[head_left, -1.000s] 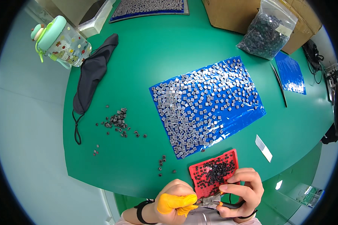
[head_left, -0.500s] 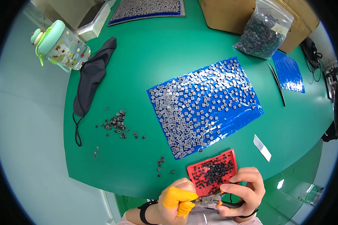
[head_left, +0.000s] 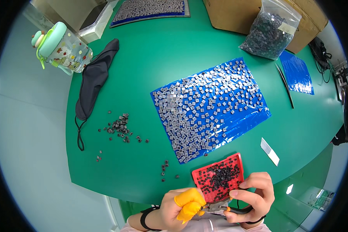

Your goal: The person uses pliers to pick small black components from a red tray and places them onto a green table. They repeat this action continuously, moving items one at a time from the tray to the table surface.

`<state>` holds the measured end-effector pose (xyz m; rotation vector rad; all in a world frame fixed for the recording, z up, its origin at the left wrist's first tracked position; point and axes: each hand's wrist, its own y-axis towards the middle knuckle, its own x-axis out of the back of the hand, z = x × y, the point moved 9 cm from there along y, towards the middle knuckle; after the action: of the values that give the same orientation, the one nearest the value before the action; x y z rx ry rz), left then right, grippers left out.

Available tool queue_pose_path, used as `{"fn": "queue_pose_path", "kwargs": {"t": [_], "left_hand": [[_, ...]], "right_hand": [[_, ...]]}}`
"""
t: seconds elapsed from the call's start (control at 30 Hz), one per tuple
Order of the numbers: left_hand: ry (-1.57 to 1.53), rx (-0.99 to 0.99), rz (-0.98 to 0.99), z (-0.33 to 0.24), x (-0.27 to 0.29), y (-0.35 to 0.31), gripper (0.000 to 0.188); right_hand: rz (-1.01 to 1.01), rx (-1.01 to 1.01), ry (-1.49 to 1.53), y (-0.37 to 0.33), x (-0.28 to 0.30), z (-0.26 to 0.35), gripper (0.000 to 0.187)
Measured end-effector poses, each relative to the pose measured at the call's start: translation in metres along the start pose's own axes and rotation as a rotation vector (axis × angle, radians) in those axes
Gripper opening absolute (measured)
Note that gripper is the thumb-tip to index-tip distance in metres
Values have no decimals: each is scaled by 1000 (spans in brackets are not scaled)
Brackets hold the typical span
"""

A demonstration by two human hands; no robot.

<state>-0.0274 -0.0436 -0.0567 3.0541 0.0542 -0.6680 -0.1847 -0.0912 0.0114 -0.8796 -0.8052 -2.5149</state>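
Note:
My right hand (head_left: 255,199) is closed around pliers (head_left: 236,210) with black and orange handles, held low at the table's near edge. Their metal jaws point left, toward my left hand (head_left: 180,207). Yellow covers sit on the thumb and a finger of that hand, which are pinched together at the jaw tips. Whatever they pinch is too small and hidden to make out. Just beyond both hands is a red tray (head_left: 197,179) with many small black pieces in it. A blue film sheet (head_left: 241,123) farther off bears many small grey square pieces.
Loose dark pieces (head_left: 121,125) lie left of the sheet. A dark cloth mask (head_left: 93,83) and a clear bottle (head_left: 71,50) are at far left. Tweezers (head_left: 285,85), a white strip (head_left: 270,151), a filled plastic bag (head_left: 270,34) and a cardboard box (head_left: 232,15) are on the right.
My left hand has turned slightly, its yellow-covered fingers shifting a little up and right by the jaws. My right hand keeps the pliers almost in place.

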Motion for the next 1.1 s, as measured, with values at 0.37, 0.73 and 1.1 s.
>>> {"fn": "queue_pose_path", "kwargs": {"t": [0.37, 0.73, 1.1], "left_hand": [[299, -508, -48, -25, -2, -2, 26], [271, -389, -61, -9, -3, -9, 19], [327, -171, 8, -6, -7, -4, 14]], "right_hand": [[-20, -38, 88, -1, -1, -9, 42], [12, -37, -2, -2, -5, -1, 43], [7, 18, -134, -8, -2, 5, 43]]}}
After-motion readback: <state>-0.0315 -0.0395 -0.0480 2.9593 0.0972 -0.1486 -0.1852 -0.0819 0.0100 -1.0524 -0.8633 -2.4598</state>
